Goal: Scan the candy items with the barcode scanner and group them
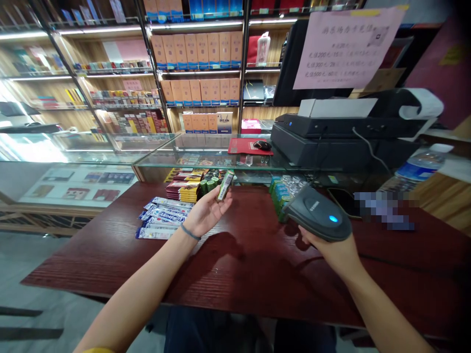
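Observation:
Between the thumb and fingers of my left hand [209, 208] is a small green roll-shaped pack [225, 185], its white barcode label turned upward. My right hand [331, 247] is wrapped round the handle of a dark grey barcode scanner [318, 213], which has a blue light lit on top. The scanner's head points left, apart from the green pack. Several similar green rolls [209, 185] lie just beyond my left hand, beside yellow and dark red packets [186, 186]. Blue-and-white long packets [165, 215] are fanned out left of my wrist.
Green packs with clear tops [285, 191] stand near the scanner on the dark red wooden table [228, 279]. Behind are a glass counter, a mouse [262, 145] on a red mat, and a black register [331, 142]. A water bottle [419, 169] and phone [344, 202] lie right.

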